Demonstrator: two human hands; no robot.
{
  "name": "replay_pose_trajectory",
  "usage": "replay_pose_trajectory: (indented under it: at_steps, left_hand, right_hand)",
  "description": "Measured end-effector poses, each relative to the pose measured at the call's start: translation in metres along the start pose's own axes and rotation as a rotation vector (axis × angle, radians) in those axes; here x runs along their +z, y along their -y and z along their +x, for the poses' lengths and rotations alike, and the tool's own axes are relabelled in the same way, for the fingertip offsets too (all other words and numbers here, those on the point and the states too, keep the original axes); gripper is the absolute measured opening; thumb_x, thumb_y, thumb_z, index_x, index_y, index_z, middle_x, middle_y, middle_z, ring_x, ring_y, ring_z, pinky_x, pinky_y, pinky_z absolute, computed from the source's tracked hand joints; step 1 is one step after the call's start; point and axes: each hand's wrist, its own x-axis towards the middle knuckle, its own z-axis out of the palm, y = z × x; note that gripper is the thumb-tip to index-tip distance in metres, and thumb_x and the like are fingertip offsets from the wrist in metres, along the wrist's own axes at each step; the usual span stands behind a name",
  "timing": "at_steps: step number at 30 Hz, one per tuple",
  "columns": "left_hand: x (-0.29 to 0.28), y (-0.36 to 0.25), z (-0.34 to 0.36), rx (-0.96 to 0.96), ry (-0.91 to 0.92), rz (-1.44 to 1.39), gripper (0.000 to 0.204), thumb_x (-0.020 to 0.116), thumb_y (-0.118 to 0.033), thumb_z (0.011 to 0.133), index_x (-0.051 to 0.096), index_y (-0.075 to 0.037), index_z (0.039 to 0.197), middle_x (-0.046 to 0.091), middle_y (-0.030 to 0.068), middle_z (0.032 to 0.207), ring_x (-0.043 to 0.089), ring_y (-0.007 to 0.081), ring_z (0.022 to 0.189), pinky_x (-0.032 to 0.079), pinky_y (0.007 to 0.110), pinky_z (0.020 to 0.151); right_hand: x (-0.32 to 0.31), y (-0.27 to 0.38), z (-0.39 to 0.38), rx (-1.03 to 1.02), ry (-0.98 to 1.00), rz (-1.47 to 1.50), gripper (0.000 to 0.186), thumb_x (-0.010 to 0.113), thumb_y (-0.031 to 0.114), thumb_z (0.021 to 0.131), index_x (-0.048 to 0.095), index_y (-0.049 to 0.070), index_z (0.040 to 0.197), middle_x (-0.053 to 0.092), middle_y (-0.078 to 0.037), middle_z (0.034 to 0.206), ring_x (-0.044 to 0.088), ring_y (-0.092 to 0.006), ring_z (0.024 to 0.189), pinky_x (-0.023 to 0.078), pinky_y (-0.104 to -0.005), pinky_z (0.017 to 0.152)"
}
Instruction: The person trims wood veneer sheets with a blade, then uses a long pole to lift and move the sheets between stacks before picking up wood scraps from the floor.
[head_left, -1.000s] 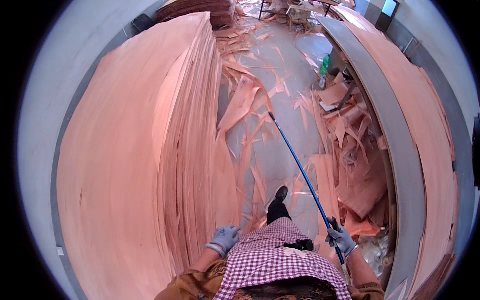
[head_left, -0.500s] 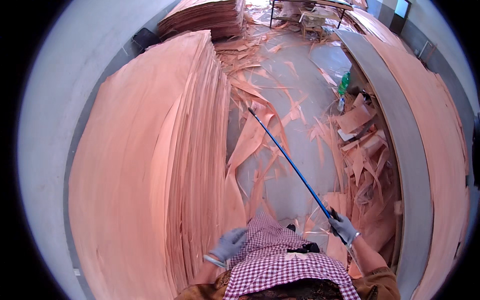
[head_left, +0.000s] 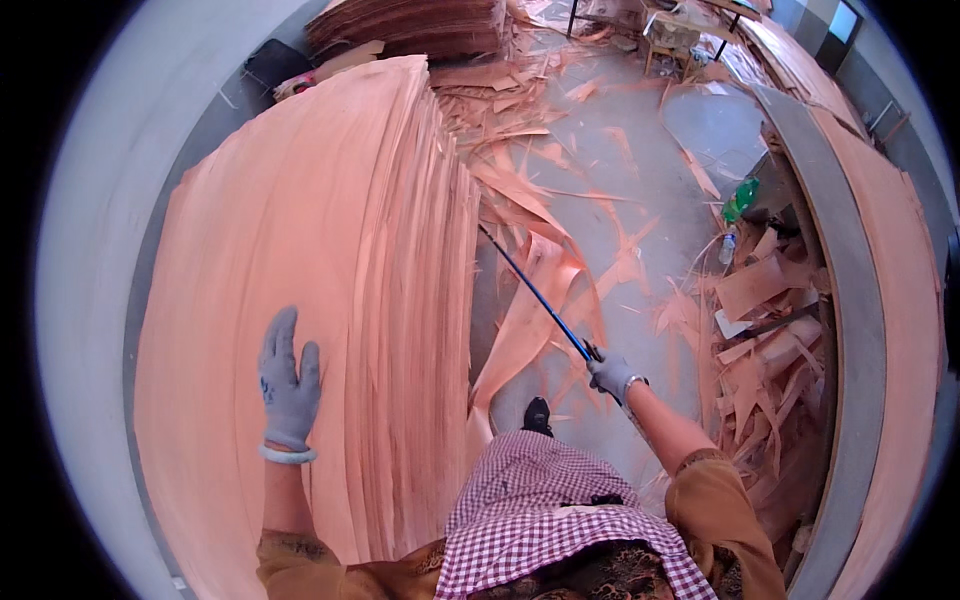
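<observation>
My left hand (head_left: pixel 290 385), in a grey glove, is over the top of the tall stack of wood veneer sheets (head_left: pixel 240 230) on the left. Its fingers are stretched out with nothing in them; whether the palm touches the top sheet I cannot tell. In my right hand (head_left: pixel 611 372), gloved too, is a long thin blue pole (head_left: pixel 545 303). The pole slants away to the far left, and its dark far end is down beside the stack's ragged edge. Near it, a long curled strip of veneer (head_left: pixel 520 325) lies on the floor.
Veneer scraps (head_left: pixel 765 370) are heaped along the right, below a grey board (head_left: pixel 850 230). A green bottle (head_left: pixel 740 199) and a clear bottle (head_left: pixel 727 248) lie by the heap. Another veneer stack (head_left: pixel 410 28) stands at the back left. My shoe (head_left: pixel 537 415) is on the littered floor.
My left hand has gone from beside my apron out over the veneer stack, fingers spread. My right hand has moved left and forward with the pole, whose far end is now beside the stack.
</observation>
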Motion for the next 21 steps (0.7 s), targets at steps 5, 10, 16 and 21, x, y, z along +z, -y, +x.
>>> replay_pose_trajectory:
  at_steps: [5,10,16,21]
  left_hand:
    - [0.028,0.05,0.028,-0.092,0.113,0.241,0.048,0.049,-0.018,0.088,0.037,0.0,0.132,0.037,0.0181,0.136,0.035,0.0324,0.126,0.028,0.041,0.103]
    - [0.054,0.065,0.042,-0.1,0.18,0.286,0.052,0.05,-0.019,0.087,0.035,-0.001,0.134,0.032,0.0182,0.139,0.031,0.0336,0.128,0.023,0.043,0.105]
    - [0.063,0.049,0.041,-0.126,0.263,0.425,0.058,0.053,-0.021,0.084,0.033,-0.001,0.135,0.029,0.0183,0.141,0.025,0.0356,0.13,0.018,0.046,0.107]
    - [0.074,0.051,0.037,-0.091,0.232,0.474,0.059,0.05,-0.024,0.085,0.031,0.002,0.135,0.028,0.0179,0.142,0.022,0.0356,0.132,0.014,0.047,0.108]
  right_hand:
    - [-0.004,0.042,0.113,-0.042,-0.019,-0.13,0.015,0.05,0.015,0.083,0.055,0.005,0.092,0.057,-0.01,0.064,0.058,-0.0185,0.051,0.046,-0.0323,0.045]
    - [-0.048,0.07,0.199,-0.036,-0.137,-0.195,0.018,0.05,0.019,0.084,0.057,0.008,0.097,0.058,-0.011,0.066,0.06,-0.019,0.052,0.048,-0.0336,0.048]
    - [-0.119,0.067,0.173,0.038,-0.274,-0.064,0.017,0.052,0.019,0.085,0.057,0.008,0.096,0.055,-0.005,0.061,0.056,-0.0148,0.047,0.044,-0.0314,0.041]
    - [-0.184,0.0,0.064,0.154,-0.378,0.015,0.012,0.053,0.018,0.084,0.053,0.007,0.088,0.054,-0.005,0.059,0.053,-0.0148,0.043,0.041,-0.0295,0.039]
